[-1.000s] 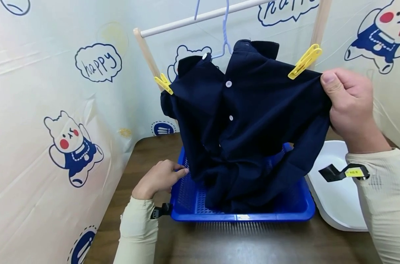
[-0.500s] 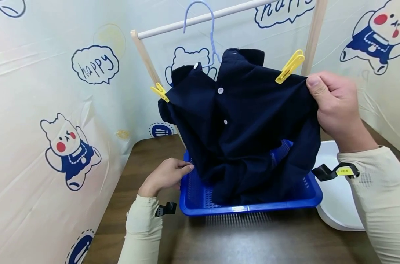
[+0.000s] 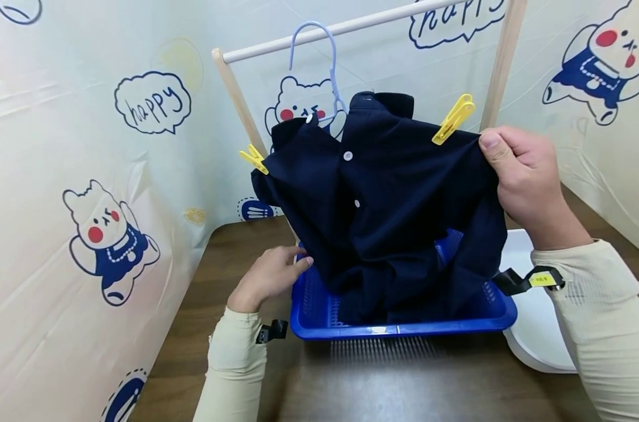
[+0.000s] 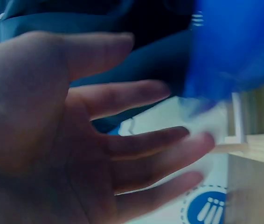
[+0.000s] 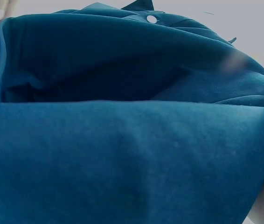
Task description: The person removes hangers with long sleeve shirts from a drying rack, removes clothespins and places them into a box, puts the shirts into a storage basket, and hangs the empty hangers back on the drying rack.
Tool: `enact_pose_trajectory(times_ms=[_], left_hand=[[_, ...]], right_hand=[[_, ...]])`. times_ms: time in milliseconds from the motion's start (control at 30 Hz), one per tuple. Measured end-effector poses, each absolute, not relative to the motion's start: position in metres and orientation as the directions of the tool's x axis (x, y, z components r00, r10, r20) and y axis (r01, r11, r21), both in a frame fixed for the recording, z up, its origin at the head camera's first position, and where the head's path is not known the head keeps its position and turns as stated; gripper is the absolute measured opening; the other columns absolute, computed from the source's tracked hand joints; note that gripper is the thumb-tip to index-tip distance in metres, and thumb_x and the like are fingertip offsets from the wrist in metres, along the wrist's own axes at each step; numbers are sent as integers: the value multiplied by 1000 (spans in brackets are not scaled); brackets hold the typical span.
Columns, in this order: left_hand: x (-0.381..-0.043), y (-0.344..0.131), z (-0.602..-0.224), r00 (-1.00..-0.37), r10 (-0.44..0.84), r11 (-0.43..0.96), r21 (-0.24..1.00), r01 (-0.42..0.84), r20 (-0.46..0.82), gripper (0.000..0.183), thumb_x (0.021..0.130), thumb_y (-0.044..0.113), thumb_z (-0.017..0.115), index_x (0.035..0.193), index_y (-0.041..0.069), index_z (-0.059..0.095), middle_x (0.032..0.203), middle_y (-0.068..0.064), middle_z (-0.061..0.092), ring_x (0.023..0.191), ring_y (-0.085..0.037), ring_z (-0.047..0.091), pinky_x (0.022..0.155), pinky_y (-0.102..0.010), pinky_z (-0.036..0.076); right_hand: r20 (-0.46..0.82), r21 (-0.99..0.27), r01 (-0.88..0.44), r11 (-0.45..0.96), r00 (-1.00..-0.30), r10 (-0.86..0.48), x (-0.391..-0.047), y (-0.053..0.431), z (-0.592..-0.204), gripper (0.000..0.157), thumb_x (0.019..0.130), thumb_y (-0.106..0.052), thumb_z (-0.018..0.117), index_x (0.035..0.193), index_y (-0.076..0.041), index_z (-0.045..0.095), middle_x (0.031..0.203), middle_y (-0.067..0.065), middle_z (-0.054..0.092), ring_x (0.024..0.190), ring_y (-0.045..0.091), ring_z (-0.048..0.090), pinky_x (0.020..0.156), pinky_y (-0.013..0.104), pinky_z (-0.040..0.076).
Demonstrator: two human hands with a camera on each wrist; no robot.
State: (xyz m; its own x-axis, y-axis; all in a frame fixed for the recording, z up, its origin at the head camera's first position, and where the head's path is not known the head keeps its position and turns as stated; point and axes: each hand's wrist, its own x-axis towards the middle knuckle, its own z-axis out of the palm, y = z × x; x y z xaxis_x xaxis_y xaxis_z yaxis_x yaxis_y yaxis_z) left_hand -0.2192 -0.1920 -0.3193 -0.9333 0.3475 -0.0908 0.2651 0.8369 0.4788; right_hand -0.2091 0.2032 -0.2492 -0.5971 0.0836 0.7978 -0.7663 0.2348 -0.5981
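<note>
A dark navy shirt (image 3: 404, 193) with white buttons is on a light blue hanger (image 3: 333, 64). Yellow clothespins clip both shoulders, one at the right (image 3: 453, 120) and one at the left (image 3: 254, 159). My right hand (image 3: 527, 179) pinches the sleeve just outside the right clothespin, thumb on top. Shirt cloth fills most of the right wrist view. My left hand (image 3: 272, 274) is beside the left rim of the blue basket (image 3: 398, 332), near the shirt's hanging side. Its fingers are spread and hold nothing in the left wrist view. The shirt's lower part hangs into the basket.
A rack with a white rod (image 3: 256, 49) and wooden posts stands behind the shirt; the hanger's hook overlaps the rod. A white tub (image 3: 543, 328) sits right of the basket on the brown wooden table (image 3: 383, 387). Printed cloth (image 3: 140, 152) lines the walls.
My right hand has come down and left, taking the shirt and hanger lower against the rod. My left hand has shifted slightly right and up. The basket sits a little farther right in view.
</note>
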Motion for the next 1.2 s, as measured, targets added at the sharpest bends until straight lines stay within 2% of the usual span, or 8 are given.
enact_pose_trajectory(times_ms=[67, 233, 333, 467, 667, 833, 933, 1200], left_hand=[[-219, -190, -313, -943, 331, 833, 474, 285, -16, 42, 104, 33, 56, 133, 4, 65, 127, -15, 65, 111, -29, 63, 93, -50, 52], [-216, -182, -297, -951, 270, 794, 523, 309, 152, 34, 103, 32, 58, 125, 8, 70, 117, -7, 67, 103, -23, 65, 87, -45, 53], [-215, -175, -289, -922, 225, 766, 528, 367, 314, 28, 102, 29, 61, 117, 9, 73, 108, -4, 66, 96, -19, 64, 83, -41, 52], [-217, -166, -280, -822, 155, 670, 554, 495, 548, 24, 101, 20, 63, 116, 5, 72, 109, -8, 63, 93, -19, 62, 80, -36, 53], [-223, -156, -269, -627, 116, 554, 474, 685, 770, 39, 99, 24, 64, 132, 3, 64, 131, -11, 56, 118, -23, 54, 91, -39, 52], [-226, -148, -260, -530, 153, 582, 357, 730, 834, 48, 99, 30, 61, 138, 2, 59, 143, -12, 51, 134, -23, 42, 107, -43, 37], [-228, -144, -258, -529, 188, 611, 324, 723, 827, 49, 100, 30, 60, 140, 3, 58, 148, -14, 47, 140, -23, 36, 113, -45, 29], [-233, -143, -258, -545, 164, 602, 354, 715, 822, 40, 100, 21, 62, 138, 8, 62, 145, -9, 54, 140, -19, 40, 114, -43, 31]], right_hand=[[799, -598, -768, 230, -595, 88, -209, 203, -250, 31, 103, -3, 54, 80, 17, 58, 68, 1, 53, 68, 13, 49, 62, 22, 36], [820, -561, -778, 283, -570, 61, -209, 204, -251, 34, 104, -4, 52, 79, 18, 58, 69, -1, 53, 67, 10, 50, 62, 22, 37], [803, -587, -763, 271, -592, 72, -208, 205, -252, 33, 104, -5, 53, 81, 17, 59, 70, 0, 54, 69, 11, 50, 64, 22, 37], [769, -635, -736, 236, -632, 96, -207, 210, -255, 29, 104, -5, 54, 86, 17, 61, 74, 2, 57, 72, 12, 51, 67, 22, 38], [773, -630, -738, 243, -628, 95, -206, 211, -259, 30, 104, -3, 54, 83, 17, 60, 71, 1, 56, 71, 12, 52, 64, 22, 38], [800, -588, -757, 285, -595, 68, -204, 214, -262, 33, 105, -4, 52, 83, 19, 60, 71, 1, 56, 69, 11, 52, 62, 21, 39], [808, -577, -772, 267, -587, 51, -203, 217, -265, 32, 105, -3, 51, 85, 20, 61, 75, 1, 60, 70, 9, 55, 64, 20, 41], [786, -617, -781, 92, -618, 19, -201, 221, -268, 24, 102, 3, 51, 94, 21, 65, 84, 6, 68, 76, 14, 58, 71, 21, 46]])
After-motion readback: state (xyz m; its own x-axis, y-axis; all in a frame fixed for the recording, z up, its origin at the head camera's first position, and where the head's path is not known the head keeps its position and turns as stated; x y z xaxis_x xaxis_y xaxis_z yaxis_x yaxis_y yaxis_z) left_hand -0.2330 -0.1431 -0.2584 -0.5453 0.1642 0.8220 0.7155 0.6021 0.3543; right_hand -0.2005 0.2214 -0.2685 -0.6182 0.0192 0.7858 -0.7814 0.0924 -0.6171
